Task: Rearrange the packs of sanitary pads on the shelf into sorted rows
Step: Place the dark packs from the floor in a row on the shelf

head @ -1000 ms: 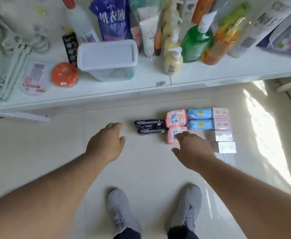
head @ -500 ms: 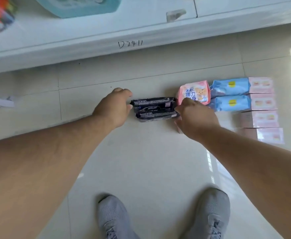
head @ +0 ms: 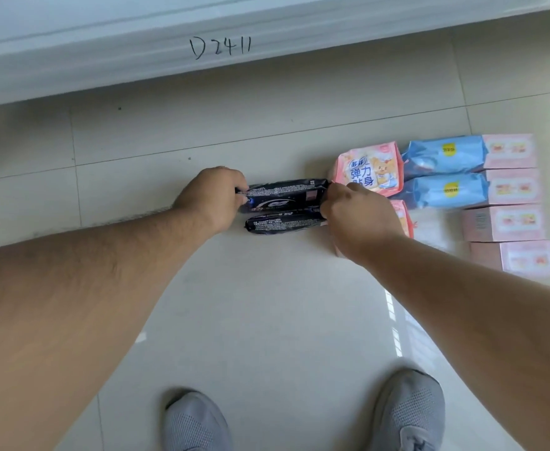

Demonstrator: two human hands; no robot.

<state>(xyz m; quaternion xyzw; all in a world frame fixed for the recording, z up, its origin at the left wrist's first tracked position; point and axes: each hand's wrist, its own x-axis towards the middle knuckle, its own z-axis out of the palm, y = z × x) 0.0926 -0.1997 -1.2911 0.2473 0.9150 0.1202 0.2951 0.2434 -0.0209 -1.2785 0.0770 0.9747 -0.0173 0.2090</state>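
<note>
Two black packs lie side by side on the tiled floor. My left hand (head: 213, 198) grips the left end of the far black pack (head: 286, 195), and my right hand (head: 355, 216) grips its right end. The near black pack (head: 281, 222) lies just in front of it. To the right sit a pink pack with a bear picture (head: 369, 172), a second pink pack (head: 403, 218) mostly hidden behind my right hand, two blue packs (head: 446, 154) (head: 449, 190), and several pink boxes (head: 509, 151) in a column at the far right.
The white shelf edge (head: 169, 43) with "D2411" written on it runs across the top. My two grey shoes (head: 195, 421) (head: 408, 411) stand on the floor tiles at the bottom. Sunlight glare falls on the tiles at the right.
The camera has dropped closer to the floor. Both hands moved in from above the floor and took hold of the ends of the far black pack.
</note>
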